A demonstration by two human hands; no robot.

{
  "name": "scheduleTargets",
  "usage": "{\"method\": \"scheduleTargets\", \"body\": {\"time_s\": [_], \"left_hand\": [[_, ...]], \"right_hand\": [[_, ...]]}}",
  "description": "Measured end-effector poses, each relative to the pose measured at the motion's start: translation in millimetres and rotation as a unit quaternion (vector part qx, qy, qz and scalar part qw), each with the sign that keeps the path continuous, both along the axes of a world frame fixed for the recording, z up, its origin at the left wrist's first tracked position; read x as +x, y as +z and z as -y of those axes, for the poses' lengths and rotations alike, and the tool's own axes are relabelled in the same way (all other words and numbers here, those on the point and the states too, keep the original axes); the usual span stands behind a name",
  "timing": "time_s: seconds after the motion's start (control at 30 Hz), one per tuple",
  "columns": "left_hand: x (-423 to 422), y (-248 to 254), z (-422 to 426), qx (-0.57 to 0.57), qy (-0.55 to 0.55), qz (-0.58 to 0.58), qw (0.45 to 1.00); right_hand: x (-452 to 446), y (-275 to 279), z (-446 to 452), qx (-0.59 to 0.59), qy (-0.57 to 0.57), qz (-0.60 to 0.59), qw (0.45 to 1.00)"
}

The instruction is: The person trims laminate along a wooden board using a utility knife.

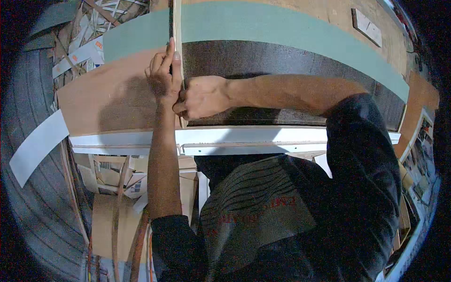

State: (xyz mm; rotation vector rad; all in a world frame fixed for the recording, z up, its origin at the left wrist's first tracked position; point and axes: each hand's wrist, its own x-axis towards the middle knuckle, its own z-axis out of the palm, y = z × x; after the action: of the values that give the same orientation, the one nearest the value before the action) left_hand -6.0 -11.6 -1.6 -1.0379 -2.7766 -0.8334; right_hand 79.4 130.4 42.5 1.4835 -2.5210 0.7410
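Observation:
A narrow pale wooden strip (177,23) stands across the panels, running away from me. My left hand (162,77) is closed on it, with the index finger stretched along its left side and the thumb against its near face. Just right of it, my right hand (204,96) is a fist pressed to the strip's near end; whatever its fingers hold is hidden. To the right of the strip lies a dark brown glossy panel (300,66), and to its left a reddish-brown board (89,101). A green band (225,21) runs beyond both.
A white grooved rail (263,136) borders the near edge. A small pale block (367,27) lies on the wooden surface at far right. White offcuts (87,35) pile up at far left, and a white sheet (40,148) juts out there. Cardboard (110,225) stands below.

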Motion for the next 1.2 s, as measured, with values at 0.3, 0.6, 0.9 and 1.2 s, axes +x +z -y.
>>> {"method": "scheduleTargets", "body": {"time_s": [0.3, 0.6, 0.9, 1.2], "left_hand": [[3.9, -19.9, 13.4, -0.023, 0.018, 0.036, 0.999], [-4.3, -21.7, 3.8, 0.04, 0.018, 0.015, 0.999], [1.4, -5.1, -2.4, 0.021, 0.031, 0.029, 0.999], [-0.2, -2.4, -2.6, 0.012, 0.023, 0.056, 0.998]], "right_hand": [[-24.5, 16.8, -18.7, 0.08, 0.014, -0.02, 0.996], [-13.9, 43.9, -31.6, 0.115, -0.018, 0.039, 0.992], [3.4, 9.6, -6.9, 0.026, -0.017, 0.069, 0.997], [-15.5, 17.1, -11.4, 0.192, 0.028, 0.041, 0.98]]}}
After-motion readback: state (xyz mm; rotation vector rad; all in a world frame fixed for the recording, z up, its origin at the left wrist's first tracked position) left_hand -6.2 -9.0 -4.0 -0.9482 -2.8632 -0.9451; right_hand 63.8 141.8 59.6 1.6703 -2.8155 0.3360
